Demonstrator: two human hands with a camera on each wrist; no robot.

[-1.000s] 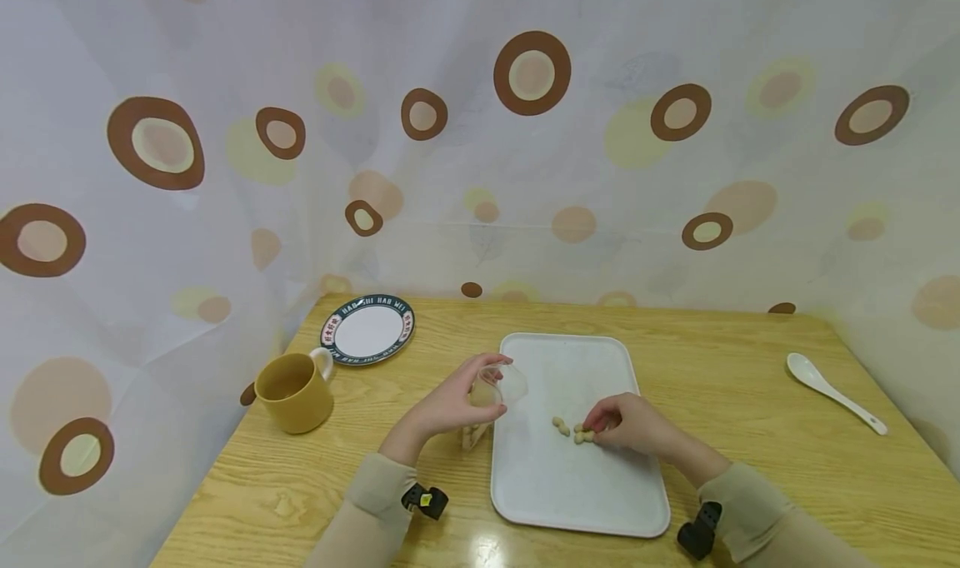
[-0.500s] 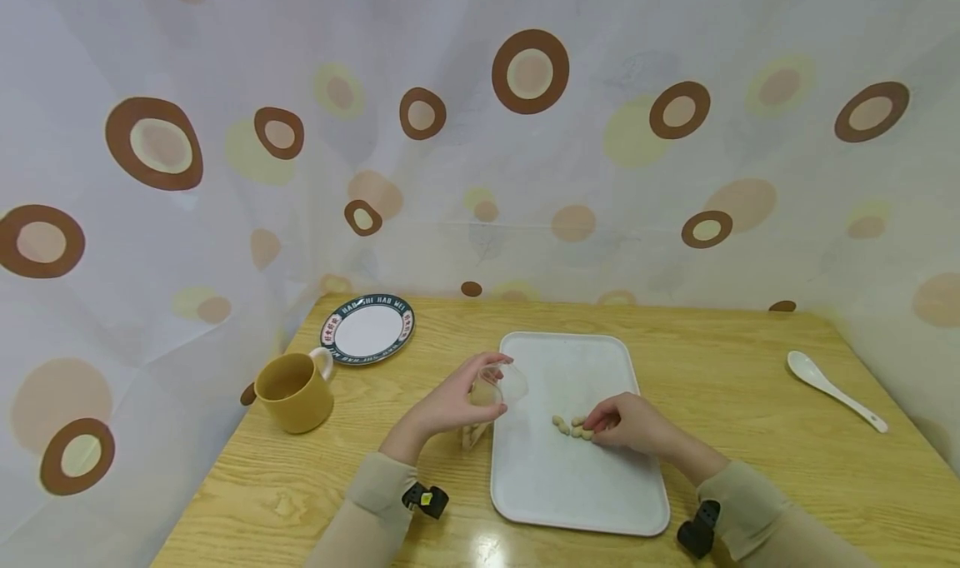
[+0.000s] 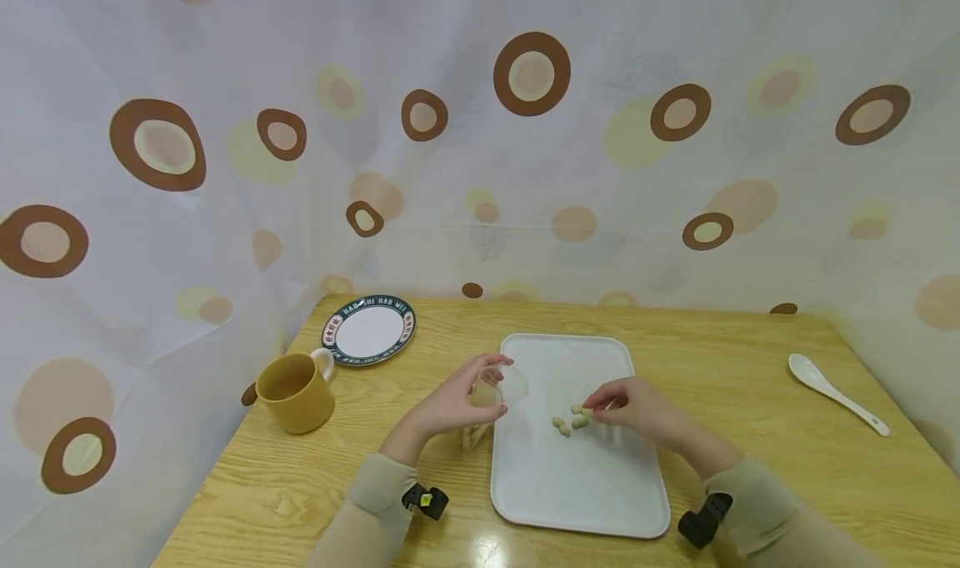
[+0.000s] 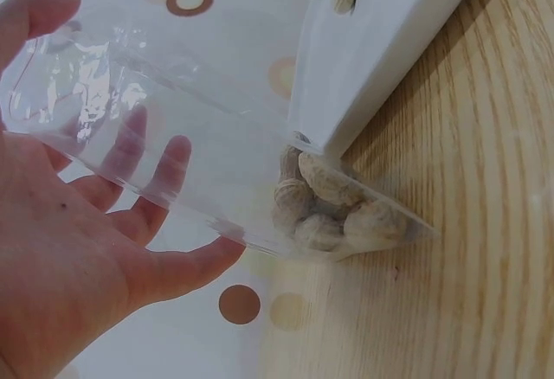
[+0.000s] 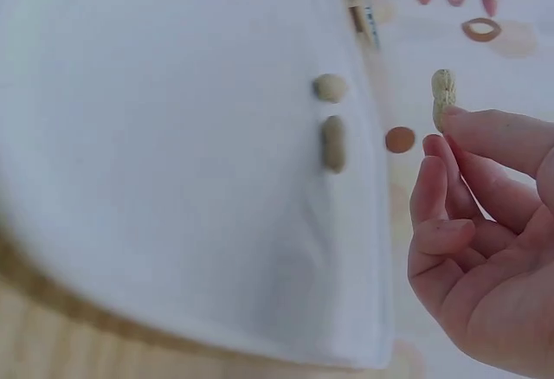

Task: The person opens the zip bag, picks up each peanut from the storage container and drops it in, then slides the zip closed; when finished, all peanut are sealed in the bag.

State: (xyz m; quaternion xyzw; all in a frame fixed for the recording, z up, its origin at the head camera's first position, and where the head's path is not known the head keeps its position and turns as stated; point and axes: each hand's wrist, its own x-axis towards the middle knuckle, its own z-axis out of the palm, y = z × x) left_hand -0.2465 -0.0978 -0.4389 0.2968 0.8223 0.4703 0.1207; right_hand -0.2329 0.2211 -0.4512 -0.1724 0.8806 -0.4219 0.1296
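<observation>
My left hand [image 3: 453, 397] grips a clear plastic bag [image 4: 225, 145], thumb and fingers spread around its mouth beside the tray's left edge. Several unshelled peanuts [image 4: 329, 197] fill the bag's bottom corner, just off the table in the left wrist view. Between thumb and fingertip, my right hand [image 3: 641, 414] pinches one peanut [image 5: 443, 93], held above the white tray [image 3: 570, 489]. Two other peanuts lie on the tray: one at left [image 3: 562, 426], the other close by [image 3: 580, 422], under the held one.
At the left stand a yellow mug [image 3: 296, 401] and, behind it, a plate [image 3: 367, 335] with a dark patterned rim. A white spoon [image 3: 832, 389] lies toward the right edge of the wooden table [image 3: 720, 351]. A patterned curtain [image 3: 570, 260] closes off the back.
My right hand has lifted one peanut up from the tray, away from the other two. The left hand and its bag have stayed in place.
</observation>
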